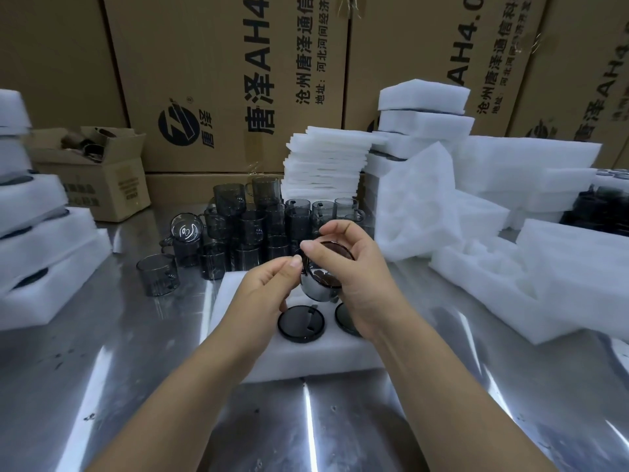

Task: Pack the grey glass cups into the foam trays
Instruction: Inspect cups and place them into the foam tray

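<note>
We hold a grey cup (320, 284) over the foam tray (306, 356).
Head view: our right hand (354, 267) curls its fingers round the tilted cup and our left hand (269, 287) pinches its edge; two cups (301, 322) sit in the tray on the bench (136, 369).

Far centre carton (221, 80) reads "唐泽AH4", a "唐泽" logo, "沧州唐泽通信" and "地址:河北河间经济"; far right carton (425, 39) shows "AH4.0" with the same company line; print on the small left carton (112, 189) is unreadable.
</note>
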